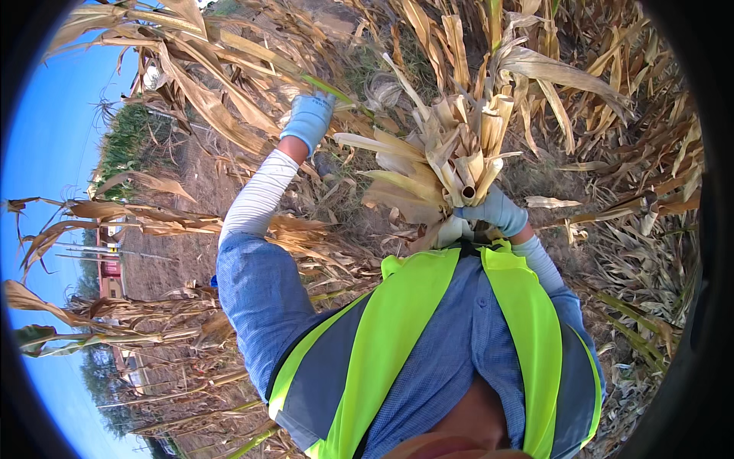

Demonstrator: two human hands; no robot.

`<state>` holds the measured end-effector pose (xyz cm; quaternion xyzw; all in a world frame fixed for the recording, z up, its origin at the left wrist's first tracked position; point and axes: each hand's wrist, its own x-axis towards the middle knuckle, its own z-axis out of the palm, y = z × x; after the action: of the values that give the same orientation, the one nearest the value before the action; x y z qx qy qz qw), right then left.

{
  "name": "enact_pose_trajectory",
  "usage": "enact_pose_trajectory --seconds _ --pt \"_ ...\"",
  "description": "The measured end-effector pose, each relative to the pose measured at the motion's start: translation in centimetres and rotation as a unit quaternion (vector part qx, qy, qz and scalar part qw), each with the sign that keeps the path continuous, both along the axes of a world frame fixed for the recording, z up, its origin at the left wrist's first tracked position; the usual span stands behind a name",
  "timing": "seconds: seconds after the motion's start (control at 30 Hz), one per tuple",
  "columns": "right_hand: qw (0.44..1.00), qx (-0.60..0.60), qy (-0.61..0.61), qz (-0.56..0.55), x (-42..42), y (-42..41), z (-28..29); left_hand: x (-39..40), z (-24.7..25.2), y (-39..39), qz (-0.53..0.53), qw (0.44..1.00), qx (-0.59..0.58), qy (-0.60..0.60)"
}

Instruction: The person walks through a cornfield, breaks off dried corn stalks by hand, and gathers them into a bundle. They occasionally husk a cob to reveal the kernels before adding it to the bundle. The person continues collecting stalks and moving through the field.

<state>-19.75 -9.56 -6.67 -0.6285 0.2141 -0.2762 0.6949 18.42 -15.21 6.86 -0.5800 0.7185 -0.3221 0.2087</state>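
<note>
My left hand (310, 117), in a light blue knitted glove, is raised at the upper left, its fingers curled around a dry corn stalk (275, 63) with long tan leaves. A green leaf blade (330, 87) crosses just above the knuckles. Close to my chest, my right hand (498, 213), gloved alike, grips a thick bundle of cut dry corn stalks (459, 155). Several hollow cut ends point up from the bundle, and pale husks and leaves fan out to its left. Most fingers of both hands are hidden.
Standing dry corn plants (155, 221) reach in from the left. More dry plants (619, 115) crowd the upper right. Fallen leaves (642, 258) cover the ground at right. Bare soil (195, 178), a fence, green trees (132, 137) and a red building (110, 269) lie farther off at left.
</note>
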Motion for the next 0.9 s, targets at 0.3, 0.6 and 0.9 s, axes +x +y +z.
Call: enact_pose_trajectory --seconds 0.3,0.6,0.9 --pt "0.998 -0.051 0.011 -0.029 -0.9 1.7 -0.8 -9.3 -17.7 1.6 0.221 0.901 0.107 0.358" --pt "0.997 -0.033 0.044 -0.051 -2.0 2.0 -0.4 -9.3 -41.7 11.4 0.177 0.827 0.252 0.471" --pt "0.992 0.120 -0.005 -0.045 -1.0 1.5 1.3 -13.1 -14.0 12.7 0.083 0.368 -0.067 0.924"
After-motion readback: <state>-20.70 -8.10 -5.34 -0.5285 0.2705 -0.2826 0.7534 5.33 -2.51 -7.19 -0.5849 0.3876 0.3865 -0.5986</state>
